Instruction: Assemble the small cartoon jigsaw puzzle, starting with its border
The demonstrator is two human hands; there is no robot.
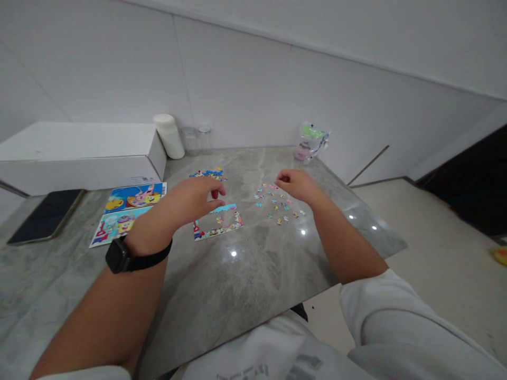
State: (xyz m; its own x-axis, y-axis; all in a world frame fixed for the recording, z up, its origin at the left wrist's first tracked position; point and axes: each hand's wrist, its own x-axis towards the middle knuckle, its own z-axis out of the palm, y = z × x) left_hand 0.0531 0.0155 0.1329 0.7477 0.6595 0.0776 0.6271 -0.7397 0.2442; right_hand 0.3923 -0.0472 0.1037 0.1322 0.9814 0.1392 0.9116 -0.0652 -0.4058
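A partly assembled jigsaw puzzle (pixel 219 231) lies on the grey marbled table, its border joined and most of its middle bare. Above its upper left edge hovers my left hand (pixel 194 198), thumb and fingers apart with nothing between them. My right hand (pixel 295 183) is at the far right edge of a scatter of small loose puzzle pieces (pixel 259 205). Its fingertips are pinched together; whatever they may hold is too small to make out. Behind my left hand sits a heap of mostly blue puzzle pieces (pixel 216 173).
Two cartoon picture sheets (pixel 130 199) lie left of my left hand, beside a dark phone (pixel 47 216). A long white box (pixel 79 153), a white bottle (pixel 169 136) and two glasses (pixel 204 138) stand along the wall. A clear plastic bag (pixel 311 141) is at the back right corner.
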